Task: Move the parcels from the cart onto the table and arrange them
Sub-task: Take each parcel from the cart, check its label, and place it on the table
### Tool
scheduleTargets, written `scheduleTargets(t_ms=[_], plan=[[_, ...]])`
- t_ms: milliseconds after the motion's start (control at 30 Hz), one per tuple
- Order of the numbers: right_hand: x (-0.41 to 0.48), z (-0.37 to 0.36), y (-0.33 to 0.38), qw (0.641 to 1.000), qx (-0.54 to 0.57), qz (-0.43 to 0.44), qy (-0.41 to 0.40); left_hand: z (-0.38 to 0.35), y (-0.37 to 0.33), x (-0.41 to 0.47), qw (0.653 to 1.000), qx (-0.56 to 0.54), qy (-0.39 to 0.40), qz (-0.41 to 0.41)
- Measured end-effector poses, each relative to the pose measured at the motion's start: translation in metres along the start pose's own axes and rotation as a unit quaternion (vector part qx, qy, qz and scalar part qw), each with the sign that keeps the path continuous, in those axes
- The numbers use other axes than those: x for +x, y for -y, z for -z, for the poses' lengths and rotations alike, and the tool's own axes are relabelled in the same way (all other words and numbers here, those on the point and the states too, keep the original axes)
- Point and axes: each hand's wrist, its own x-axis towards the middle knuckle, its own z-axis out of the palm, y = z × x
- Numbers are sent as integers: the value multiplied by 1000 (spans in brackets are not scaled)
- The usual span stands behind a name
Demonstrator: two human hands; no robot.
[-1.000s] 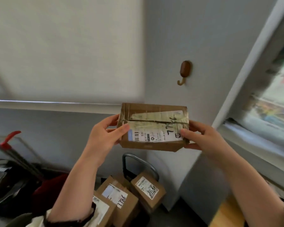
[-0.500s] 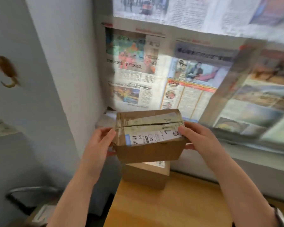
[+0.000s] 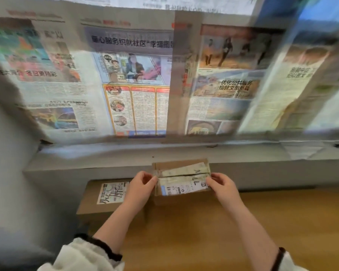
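Note:
A small brown cardboard parcel (image 3: 181,180) with a taped white label is held between both my hands at the back of the wooden table (image 3: 204,231), low over or on its surface. My left hand (image 3: 140,187) grips its left end and my right hand (image 3: 222,185) grips its right end. A larger brown parcel (image 3: 98,200) with a scribbled white label lies flat on the table's back left corner, right beside the held one. The cart is out of view.
A grey ledge (image 3: 86,163) runs along the wall behind the table. Newspaper sheets (image 3: 135,85) cover the window above it. A grey wall (image 3: 6,173) closes off the left side.
I turned from the cart side to the table. The small parcel came down from chest height to the table's back, beside the larger parcel.

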Motion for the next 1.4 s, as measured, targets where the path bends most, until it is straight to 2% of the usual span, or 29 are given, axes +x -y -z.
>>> scheduleTargets(t_ms=[100, 167, 233, 433, 700, 1100, 1300, 1400], plan=[[18, -11, -27, 1000, -13, -16, -2, -18, 24, 11, 992, 125, -15, 19], [26, -19, -40, 999, -17, -39, -2, -25, 35, 14, 973, 226, -33, 28], [31, -28, -50, 998, -15, -55, 3, -31, 39, 16, 963, 258, -59, 53], [42, -49, -67, 997, -8, -79, 8, -41, 54, 22, 956, 257, -95, 109], [50, -63, -78, 996, 18, -86, -10, -46, 64, 30, 949, 260, -144, 101], [52, -78, -98, 995, 21, -83, -47, -58, 76, 25, 925, 348, -140, 67], [53, -80, -90, 993, -55, -89, -51, -54, 71, 24, 927, 351, -112, 69], [41, -76, -68, 986, -142, -7, -88, -33, 55, 19, 938, 317, -136, 29]])
